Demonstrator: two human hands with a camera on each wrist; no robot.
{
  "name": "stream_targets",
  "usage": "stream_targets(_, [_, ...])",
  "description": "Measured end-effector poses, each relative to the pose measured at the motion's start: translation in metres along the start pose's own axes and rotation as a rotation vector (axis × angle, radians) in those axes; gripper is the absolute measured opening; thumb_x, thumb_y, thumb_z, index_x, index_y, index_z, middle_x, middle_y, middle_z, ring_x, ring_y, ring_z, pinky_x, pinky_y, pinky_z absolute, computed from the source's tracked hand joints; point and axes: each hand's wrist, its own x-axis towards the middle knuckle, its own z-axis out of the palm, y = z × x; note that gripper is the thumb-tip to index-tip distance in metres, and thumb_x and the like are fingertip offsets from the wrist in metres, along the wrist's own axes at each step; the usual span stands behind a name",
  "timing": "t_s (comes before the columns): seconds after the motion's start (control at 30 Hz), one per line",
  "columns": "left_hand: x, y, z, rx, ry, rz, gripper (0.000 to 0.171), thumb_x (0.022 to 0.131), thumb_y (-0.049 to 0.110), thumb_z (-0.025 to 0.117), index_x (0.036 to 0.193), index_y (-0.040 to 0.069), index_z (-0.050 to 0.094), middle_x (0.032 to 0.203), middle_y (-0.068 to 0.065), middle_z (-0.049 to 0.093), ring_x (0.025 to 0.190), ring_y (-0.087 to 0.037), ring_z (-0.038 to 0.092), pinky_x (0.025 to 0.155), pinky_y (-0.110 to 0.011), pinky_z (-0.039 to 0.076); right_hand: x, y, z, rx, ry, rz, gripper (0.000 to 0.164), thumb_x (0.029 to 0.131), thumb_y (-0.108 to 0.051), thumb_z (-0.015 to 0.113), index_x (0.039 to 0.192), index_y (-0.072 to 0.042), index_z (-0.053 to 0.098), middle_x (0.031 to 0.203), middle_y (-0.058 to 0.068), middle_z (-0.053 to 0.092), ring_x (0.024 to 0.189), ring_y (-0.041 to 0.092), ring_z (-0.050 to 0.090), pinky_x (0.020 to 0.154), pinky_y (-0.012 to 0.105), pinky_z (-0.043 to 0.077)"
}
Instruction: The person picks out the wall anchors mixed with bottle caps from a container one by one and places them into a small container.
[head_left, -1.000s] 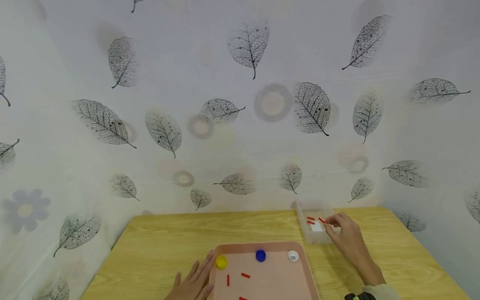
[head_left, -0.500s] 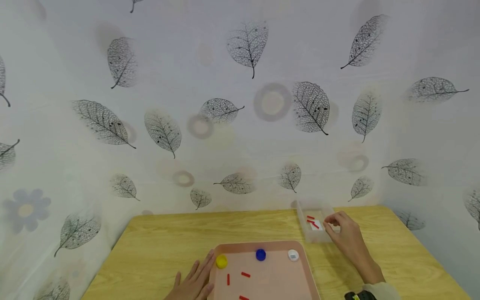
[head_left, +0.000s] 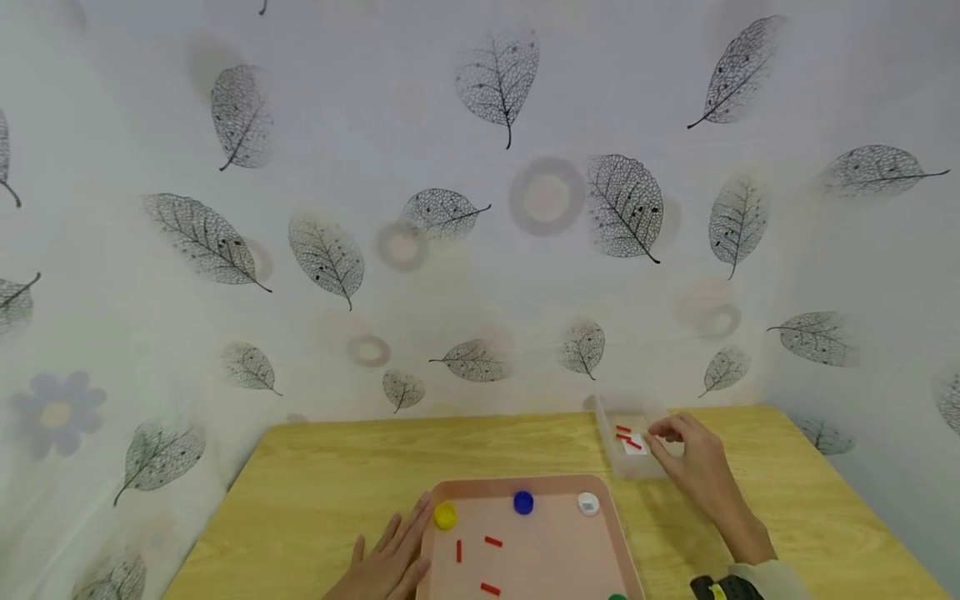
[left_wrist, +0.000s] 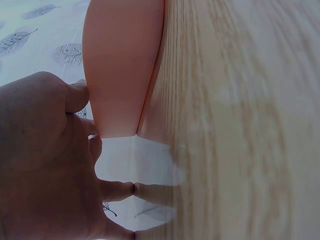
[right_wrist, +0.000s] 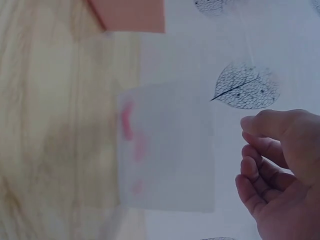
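Observation:
In the head view, my right hand (head_left: 697,462) hangs over the right side of a clear plastic box (head_left: 643,471). Its fingers are loosely bent; nothing shows between thumb and fingertips in the right wrist view. Inside the box lie three small red sticks (head_left: 633,444), one across a white square (head_left: 635,450). My left hand (head_left: 386,558) rests on the table with fingers stretched, beside and touching the pink tray (head_left: 517,484). That tray bears three more red sticks (head_left: 493,541), a yellow cap (head_left: 445,515), a blue cap (head_left: 523,502) and a white cap (head_left: 588,504).
The wood-grain table (head_left: 330,467) runs back to a leaf-patterned backdrop (head_left: 480,292). A green round thing (head_left: 617,597) is cut off at the lower frame edge, inside the tray. On my right wrist sits a dark watch (head_left: 723,588).
One second ago my right hand pinched a red stick over the box. It has let go, and the stick lies in the box. My left hand has stayed by the tray.

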Motion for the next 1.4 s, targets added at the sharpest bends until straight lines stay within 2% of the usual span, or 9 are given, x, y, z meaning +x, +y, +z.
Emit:
stream_targets(0.2, [0.002,-0.001,-0.001,0.001,0.001,-0.007,0.062,0.098,0.060,0.021,0.152,0.036,0.001,0.158,0.010,0.003,0.141,-0.039,0.013,0.089,-0.082,0.001,0.006,-0.017,-0.011,0.077,-0.042,0.053,0.012,0.080,-0.010,0.075,0.084,-0.017,0.067,0.085,-0.006,0.059,0.076,0.017,0.057,0.068,0.017,0.043])
stream_targets(0.37, [0.002,-0.002,-0.002,-0.008,0.001,-0.013,0.063,0.098,0.061,0.021,0.152,0.036,0.001,0.158,0.009,0.004,0.141,-0.039,0.013,0.088,-0.082,-0.001,0.009,-0.032,-0.017,0.140,-0.061,0.078,0.013,0.082,-0.011,0.075,0.088,-0.019,0.068,0.088,-0.009,0.061,0.079,0.013,0.058,0.071,0.014,0.043])
stream_targets(0.5, [0.001,-0.001,-0.002,-0.009,-0.006,-0.004,0.062,0.098,0.059,0.020,0.152,0.035,0.000,0.159,0.009,0.002,0.141,-0.039,0.013,0.088,-0.082,0.001,0.010,-0.043,-0.018,0.187,-0.050,0.054,0.016,0.080,-0.008,0.076,0.088,-0.019,0.068,0.086,-0.010,0.061,0.078,0.007,0.057,0.070,0.011,0.042])
stream_targets(0.73, [0.001,0.000,0.000,-0.010,-0.007,-0.002,0.061,0.099,0.059,0.020,0.152,0.036,0.000,0.158,0.011,0.001,0.141,-0.039,0.014,0.088,-0.082,0.003,0.010,-0.062,-0.013,0.265,-0.069,-0.015,0.015,0.080,-0.009,0.076,0.087,-0.019,0.068,0.088,-0.008,0.062,0.076,0.007,0.055,0.066,0.013,0.043])
stream_targets(0.9, [0.000,-0.001,0.001,-0.006,-0.009,-0.001,0.062,0.099,0.059,0.020,0.152,0.036,0.000,0.158,0.011,0.000,0.141,-0.038,0.014,0.088,-0.082,0.003,0.006,-0.073,-0.006,0.332,-0.119,-0.019,0.014,0.083,-0.012,0.074,0.088,-0.022,0.066,0.089,-0.009,0.062,0.080,0.006,0.056,0.070,0.018,0.046])
stream_targets(0.97, [0.000,-0.001,0.002,-0.001,-0.006,0.001,0.062,0.098,0.059,0.020,0.152,0.036,0.000,0.158,0.011,0.001,0.141,-0.038,0.015,0.088,-0.082,0.004,0.005,-0.083,-0.005,0.354,-0.145,0.000,0.013,0.083,-0.011,0.074,0.088,-0.021,0.067,0.088,-0.008,0.062,0.081,0.008,0.056,0.071,0.020,0.047])
stream_targets(1.17, [0.001,-0.004,0.004,-0.008,0.004,0.007,0.062,0.099,0.059,0.021,0.152,0.036,0.000,0.158,0.011,0.000,0.140,-0.039,0.016,0.087,-0.083,0.003,-0.004,-0.096,0.007,0.377,-0.243,0.075,0.007,0.086,-0.024,0.072,0.089,-0.027,0.066,0.086,-0.016,0.060,0.081,0.006,0.056,0.073,0.025,0.048])
stream_targets(1.27, [0.001,-0.004,0.004,-0.008,0.012,0.011,0.062,0.099,0.058,0.022,0.152,0.036,0.000,0.158,0.011,0.001,0.140,-0.041,0.017,0.087,-0.083,0.004,-0.008,-0.104,0.012,0.420,-0.279,0.072,0.006,0.087,-0.026,0.070,0.089,-0.028,0.065,0.086,-0.016,0.061,0.080,0.005,0.056,0.072,0.025,0.049])
stream_targets(1.4, [0.001,-0.005,0.004,-0.001,0.015,0.011,0.061,0.099,0.058,0.021,0.152,0.036,0.000,0.159,0.010,0.001,0.140,-0.041,0.017,0.087,-0.083,0.003,-0.013,-0.114,0.020,0.495,-0.302,0.023,0.009,0.086,-0.018,0.072,0.088,-0.023,0.066,0.085,-0.013,0.060,0.077,0.006,0.058,0.068,0.026,0.051])
